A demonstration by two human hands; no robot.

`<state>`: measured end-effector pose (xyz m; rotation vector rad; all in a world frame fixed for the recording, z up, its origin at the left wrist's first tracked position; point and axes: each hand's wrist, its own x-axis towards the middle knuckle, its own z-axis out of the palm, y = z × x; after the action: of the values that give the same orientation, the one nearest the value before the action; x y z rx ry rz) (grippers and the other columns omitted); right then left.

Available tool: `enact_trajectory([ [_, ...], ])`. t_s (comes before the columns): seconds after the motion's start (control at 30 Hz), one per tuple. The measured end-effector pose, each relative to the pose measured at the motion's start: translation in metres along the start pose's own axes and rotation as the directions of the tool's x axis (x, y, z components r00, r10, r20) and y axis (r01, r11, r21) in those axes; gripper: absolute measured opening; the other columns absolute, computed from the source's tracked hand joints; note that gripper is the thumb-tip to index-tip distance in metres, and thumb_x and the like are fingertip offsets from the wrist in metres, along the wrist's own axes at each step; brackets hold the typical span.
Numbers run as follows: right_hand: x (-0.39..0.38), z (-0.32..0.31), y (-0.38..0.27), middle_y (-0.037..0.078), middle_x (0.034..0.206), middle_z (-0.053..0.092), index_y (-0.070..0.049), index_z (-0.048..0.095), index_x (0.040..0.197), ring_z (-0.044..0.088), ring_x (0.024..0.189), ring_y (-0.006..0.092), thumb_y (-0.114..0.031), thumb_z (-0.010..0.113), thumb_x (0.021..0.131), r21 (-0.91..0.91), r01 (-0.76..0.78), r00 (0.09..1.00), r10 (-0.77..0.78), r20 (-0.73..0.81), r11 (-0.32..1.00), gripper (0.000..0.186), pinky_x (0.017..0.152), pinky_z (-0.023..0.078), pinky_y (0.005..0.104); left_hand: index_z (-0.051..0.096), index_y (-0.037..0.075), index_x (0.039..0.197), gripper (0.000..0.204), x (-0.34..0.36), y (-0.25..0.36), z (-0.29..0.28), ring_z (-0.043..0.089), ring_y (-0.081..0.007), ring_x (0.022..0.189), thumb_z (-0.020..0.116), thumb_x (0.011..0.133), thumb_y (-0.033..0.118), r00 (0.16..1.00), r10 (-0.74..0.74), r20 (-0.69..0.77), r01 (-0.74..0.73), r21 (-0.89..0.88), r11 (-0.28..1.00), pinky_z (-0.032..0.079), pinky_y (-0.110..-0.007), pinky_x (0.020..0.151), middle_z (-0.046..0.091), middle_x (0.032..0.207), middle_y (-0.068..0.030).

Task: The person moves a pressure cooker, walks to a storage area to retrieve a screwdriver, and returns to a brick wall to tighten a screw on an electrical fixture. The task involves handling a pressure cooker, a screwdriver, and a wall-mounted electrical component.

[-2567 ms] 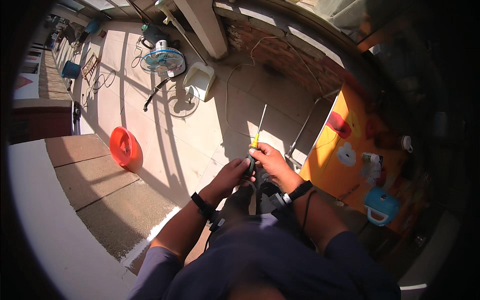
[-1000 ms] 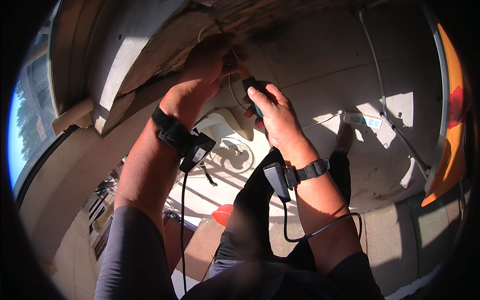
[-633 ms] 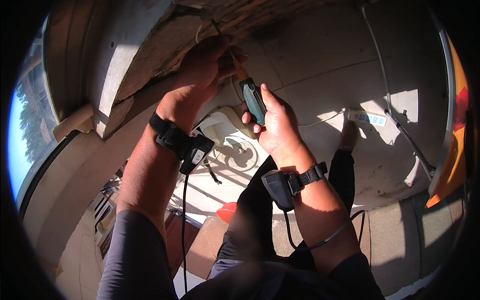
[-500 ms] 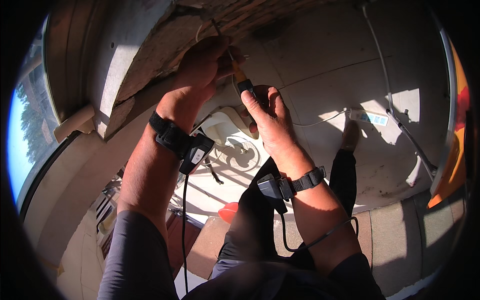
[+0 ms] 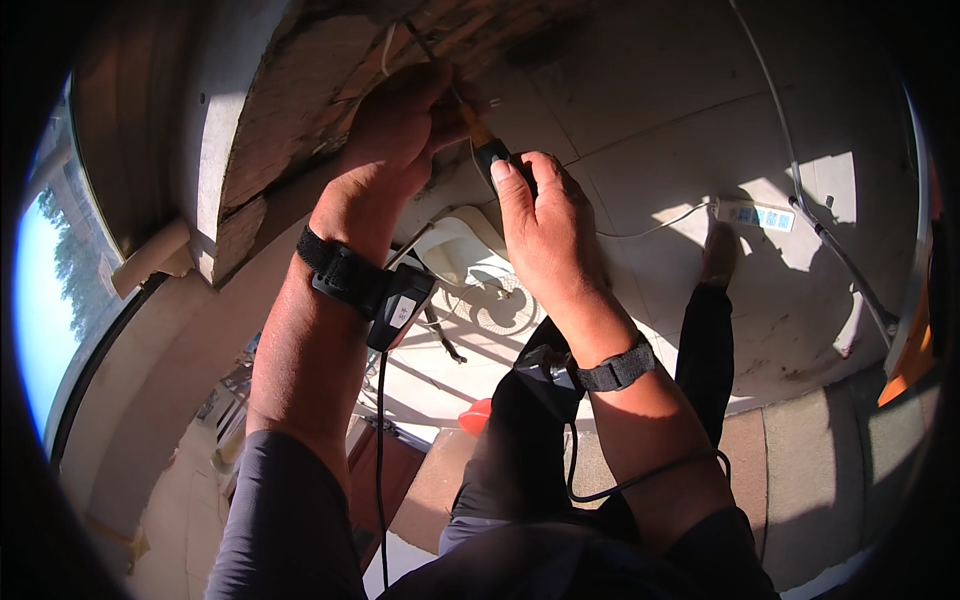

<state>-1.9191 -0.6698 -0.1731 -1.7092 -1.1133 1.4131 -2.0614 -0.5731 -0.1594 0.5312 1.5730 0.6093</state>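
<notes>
My right hand (image 5: 548,210) is wrapped round the orange and black handle of a screwdriver (image 5: 484,142), thumb lying along it. The long thin shaft points up and left to the rough wall edge (image 5: 330,95). My left hand (image 5: 397,125) is in shadow beside that wall, its fingers curled in about the shaft; its fingertips are hard to make out. A thin white wire (image 5: 388,48) loops just above the left hand. A small pale tip (image 5: 493,103) sticks out past its fingers.
A white power strip (image 5: 755,215) lies on the floor at right, near my foot (image 5: 719,250). A grey cable (image 5: 775,110) leads down to a dark pole (image 5: 850,275). A fan-like round shadow, a white chair-like object (image 5: 458,243) and a red object (image 5: 474,416) are below my hands.
The view has shifted slightly, so the floor things sit farther right. My right hand has turned a little on the handle, its fingers now closer round it. The left hand stays by the wall.
</notes>
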Motion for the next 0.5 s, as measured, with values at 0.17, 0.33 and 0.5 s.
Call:
enact_trajectory([
  [0.17, 0.009, -0.017, 0.001, 0.009, 0.078, 0.061, -0.006, 0.059, 0.097, 0.05, 0.048, 0.0109, -0.045, 0.054, 0.093, 0.681, -0.719, 0.689, 0.274, 0.671, 0.141, 0.039, 0.037, 0.032, 0.0208, 0.055, 0.002, 0.108, 0.025, 0.002, 0.002, -0.003, 0.065, -0.025, 0.091, 0.049, 0.097, 0.023, 0.999, -0.006, 0.031, 0.007, -0.039, 0.999, 0.054, -0.036, 0.082, 0.063, 0.096, -0.0116],
  [0.33, -0.003, 0.0, -0.004, 0.017, 0.078, 0.061, 0.0, 0.053, 0.1, 0.062, 0.072, 0.0322, -0.038, 0.065, 0.087, -0.081, 0.132, 0.984, -0.14, -0.108, 0.988, 0.042, 0.063, 0.049, 0.0405, 0.055, 0.0, 0.109, 0.027, 0.006, 0.001, -0.002, 0.065, -0.0255, 0.092, 0.05, 0.097, 0.023, 1.0, 0.015, 0.022, -0.015, -0.019, 1.0, 0.054, -0.036, 0.082, 0.063, 0.098, -0.0126],
  [0.5, 0.0, -0.008, -0.001, 0.016, 0.078, 0.06, -0.001, 0.052, 0.099, 0.059, 0.06, 0.0263, -0.041, 0.061, 0.089, 0.311, -0.332, 0.926, 0.245, 0.286, 0.891, 0.043, 0.056, 0.048, 0.0382, 0.054, -0.002, 0.112, 0.028, -0.002, 0.006, -0.003, 0.065, -0.0269, 0.092, 0.052, 0.096, 0.021, 1.0, -0.007, 0.007, 0.007, -0.066, 0.998, 0.054, -0.036, 0.084, 0.063, 0.099, -0.0146],
])
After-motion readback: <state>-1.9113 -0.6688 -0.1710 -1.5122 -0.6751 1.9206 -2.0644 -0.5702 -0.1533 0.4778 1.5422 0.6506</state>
